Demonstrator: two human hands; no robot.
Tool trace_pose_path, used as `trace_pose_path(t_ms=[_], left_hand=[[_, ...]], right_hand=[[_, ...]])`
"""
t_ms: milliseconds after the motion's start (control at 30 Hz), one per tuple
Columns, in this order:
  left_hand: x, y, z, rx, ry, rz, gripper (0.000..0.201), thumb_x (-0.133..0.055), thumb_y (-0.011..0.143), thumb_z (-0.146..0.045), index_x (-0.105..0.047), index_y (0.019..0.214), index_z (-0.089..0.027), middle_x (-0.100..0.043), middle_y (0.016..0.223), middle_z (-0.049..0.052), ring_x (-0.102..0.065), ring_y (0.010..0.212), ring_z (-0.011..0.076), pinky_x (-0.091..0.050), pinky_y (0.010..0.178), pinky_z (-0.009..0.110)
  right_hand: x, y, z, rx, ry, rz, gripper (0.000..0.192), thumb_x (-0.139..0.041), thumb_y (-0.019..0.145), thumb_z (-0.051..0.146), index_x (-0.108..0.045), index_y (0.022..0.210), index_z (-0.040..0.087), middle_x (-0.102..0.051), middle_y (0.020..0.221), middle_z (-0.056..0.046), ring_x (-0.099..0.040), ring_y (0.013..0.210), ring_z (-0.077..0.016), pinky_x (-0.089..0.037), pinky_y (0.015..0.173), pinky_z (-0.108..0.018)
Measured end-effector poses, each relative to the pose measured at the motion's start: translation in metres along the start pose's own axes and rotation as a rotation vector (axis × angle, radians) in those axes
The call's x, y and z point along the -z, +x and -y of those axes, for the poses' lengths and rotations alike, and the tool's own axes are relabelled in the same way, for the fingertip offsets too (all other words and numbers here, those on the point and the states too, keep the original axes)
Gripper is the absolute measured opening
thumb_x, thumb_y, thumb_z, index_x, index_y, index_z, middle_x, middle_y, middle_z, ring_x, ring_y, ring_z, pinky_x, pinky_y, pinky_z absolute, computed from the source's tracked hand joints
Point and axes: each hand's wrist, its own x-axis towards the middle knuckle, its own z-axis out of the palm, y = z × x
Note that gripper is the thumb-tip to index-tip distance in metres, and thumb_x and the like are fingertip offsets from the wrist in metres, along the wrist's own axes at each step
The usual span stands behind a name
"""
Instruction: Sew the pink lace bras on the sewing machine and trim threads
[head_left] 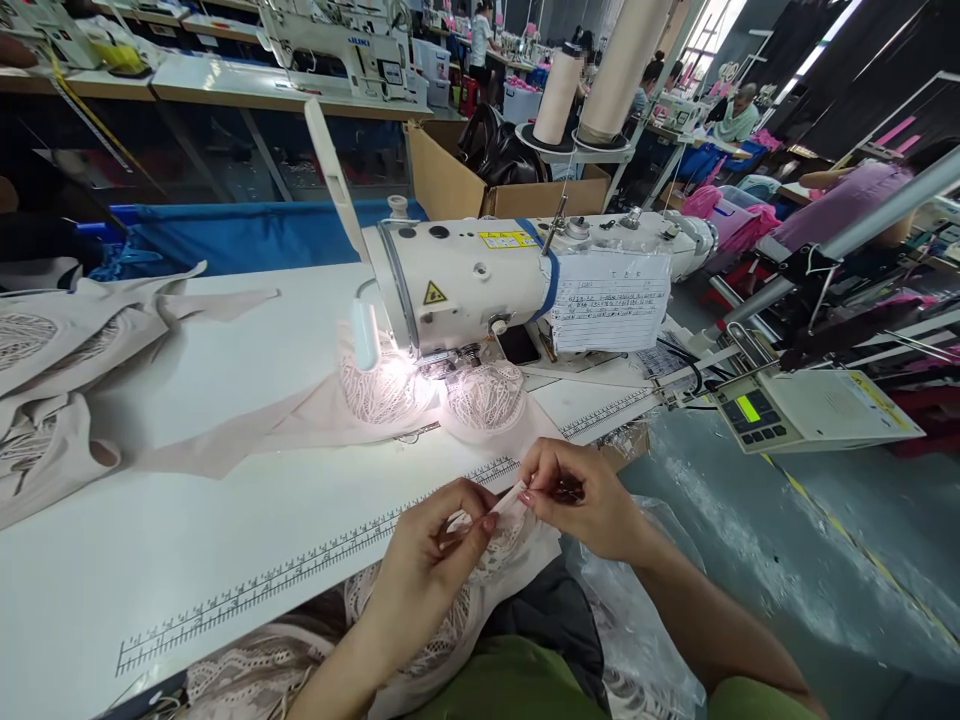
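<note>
Low in the centre of the frame, left hand (pixel 431 560) and right hand (pixel 581 500) each clenched in a fingertip grip on one small edge of a pale lace garment (pixel 480 590), held just off the near edge of the white surface (pixel 225 520). Seemingly lining up that edge for stitching. Next, probably a steady carry up to the sewing machine (pixel 480 285) at centre, where more lace (pixel 480 395) lies lit under the needle.

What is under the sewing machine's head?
Under the sewing machine head lies a pale lace garment, lit by the lamp. Needle and presser foot are lost in glare.
</note>
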Motion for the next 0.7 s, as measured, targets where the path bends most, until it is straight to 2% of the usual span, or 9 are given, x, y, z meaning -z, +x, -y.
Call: trace_pose_path(t_ms=[100,167,267,367,433,500,567,633,700], left_hand=[[-0.004,0.002,-0.002,0.014,0.038,-0.033,0.013,-0.063,0.089,-0.033,-0.062,0.086,-0.021,-0.065,0.088,0.004,-0.058,0.070,0.0144,-0.049,0.058,0.021],[-0.007,0.005,-0.003,0.040,0.112,-0.054,0.016,-0.067,0.085,-0.035,-0.068,0.094,-0.021,-0.070,0.089,0.004,-0.061,0.069,0.0159,-0.048,0.056,0.022],[-0.009,0.008,-0.002,0.071,0.203,-0.111,0.022,-0.070,0.083,-0.040,-0.075,0.080,-0.020,-0.070,0.068,0.003,-0.059,0.059,0.0156,-0.043,0.051,0.022],[-0.008,0.011,-0.001,0.095,0.154,-0.150,0.028,-0.069,0.083,-0.045,-0.076,0.074,-0.020,-0.068,0.062,0.002,-0.055,0.052,0.0146,-0.039,0.046,0.023],[-0.008,0.012,-0.002,0.093,0.088,-0.136,0.027,-0.070,0.082,-0.045,-0.077,0.075,-0.020,-0.070,0.065,0.003,-0.056,0.054,0.0150,-0.040,0.047,0.023],[-0.008,0.012,-0.003,0.107,0.011,-0.133,0.025,-0.072,0.081,-0.043,-0.077,0.074,-0.019,-0.070,0.064,0.002,-0.056,0.054,0.0140,-0.042,0.049,0.022],[-0.009,0.012,-0.005,0.138,-0.069,-0.142,0.022,-0.075,0.080,-0.039,-0.076,0.074,-0.018,-0.069,0.064,0.002,-0.056,0.054,0.0126,-0.043,0.051,0.021],[-0.010,0.013,-0.005,0.157,-0.122,-0.138,0.020,-0.076,0.079,-0.037,-0.077,0.074,-0.018,-0.070,0.065,0.002,-0.056,0.057,0.0127,-0.044,0.055,0.021],[-0.010,0.014,-0.004,0.155,-0.143,-0.111,0.018,-0.076,0.078,-0.035,-0.078,0.075,-0.017,-0.071,0.067,0.003,-0.058,0.061,0.0139,-0.045,0.058,0.022]], right_hand=[[-0.003,-0.002,0.003,-0.046,0.001,-0.001,0.017,-0.067,0.085,0.024,-0.051,0.079,0.020,-0.059,0.075,0.002,-0.042,0.054,-0.0063,-0.035,0.050,-0.020],[-0.005,-0.004,0.005,-0.075,-0.020,0.019,0.014,-0.067,0.086,0.024,-0.053,0.086,0.021,-0.051,0.066,0.006,-0.042,0.053,-0.0071,-0.035,0.050,-0.020],[-0.005,-0.006,0.003,-0.060,-0.085,0.041,0.014,-0.064,0.092,0.032,-0.056,0.090,0.022,-0.049,0.065,0.006,-0.044,0.052,-0.0080,-0.036,0.050,-0.020],[0.000,-0.006,0.000,-0.023,-0.160,-0.005,0.038,-0.046,0.102,0.049,-0.054,0.078,0.020,-0.055,0.068,0.002,-0.048,0.054,-0.0089,-0.039,0.053,-0.022],[0.005,-0.006,-0.001,-0.043,-0.219,-0.007,0.049,-0.038,0.101,0.060,-0.048,0.074,0.021,-0.050,0.060,0.004,-0.045,0.050,-0.0091,-0.037,0.052,-0.023],[0.009,-0.004,0.001,-0.061,-0.274,0.052,0.053,-0.036,0.097,0.069,-0.048,0.079,0.021,-0.048,0.061,0.004,-0.042,0.051,-0.0097,-0.034,0.052,-0.023],[0.012,-0.003,0.004,-0.055,-0.300,0.130,0.054,-0.032,0.099,0.067,-0.055,0.085,0.020,-0.054,0.072,0.001,-0.048,0.060,-0.0113,-0.037,0.058,-0.024],[0.012,-0.001,0.006,-0.072,-0.278,0.212,0.048,-0.031,0.105,0.056,-0.060,0.092,0.020,-0.059,0.083,-0.002,-0.054,0.069,-0.0126,-0.039,0.064,-0.025],[0.011,0.000,0.007,-0.108,-0.219,0.251,0.035,-0.040,0.104,0.048,-0.060,0.100,0.021,-0.060,0.082,-0.001,-0.054,0.068,-0.0121,-0.039,0.062,-0.024]])
